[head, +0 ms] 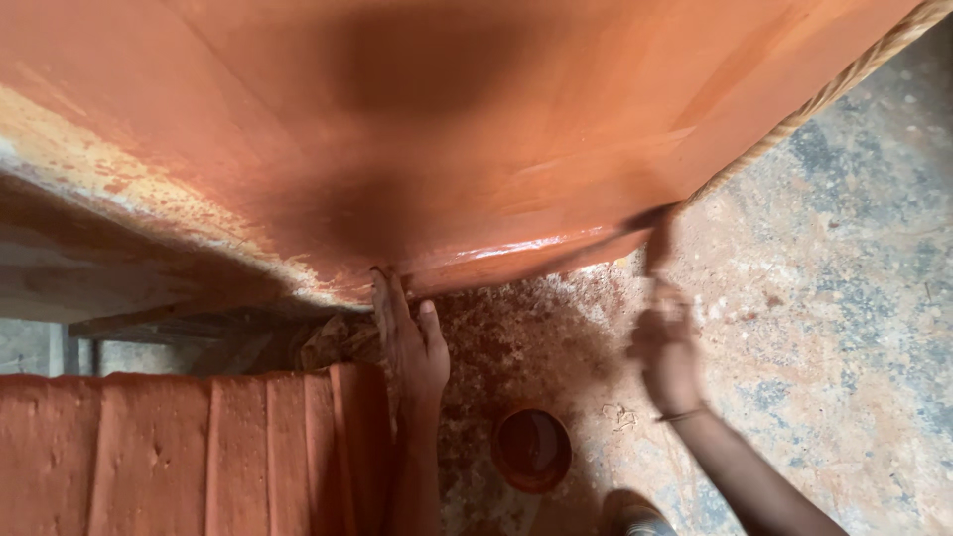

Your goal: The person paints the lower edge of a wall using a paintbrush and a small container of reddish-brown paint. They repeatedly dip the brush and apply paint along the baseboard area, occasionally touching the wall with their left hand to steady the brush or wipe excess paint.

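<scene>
Ribbed orange-painted boards [189,452] lie lower left. The left hand [409,342], fingers together, presses flat against the lower edge of the big orange-painted wooden panel [447,129]. A small round paint tin [532,450] sits on the floor. The blurred right hand [667,352] grips a paintbrush [655,233] touching the panel's edge.

Just one head cam, looking steeply down, super close to the orange painted surface [476,129], floor [844,258] below.

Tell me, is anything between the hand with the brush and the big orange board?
Nothing visible stands in the way. The right hand holds a blurred brush whose tip already meets the lower edge of the orange board. The left hand rests against that same edge, off to the side.
</scene>
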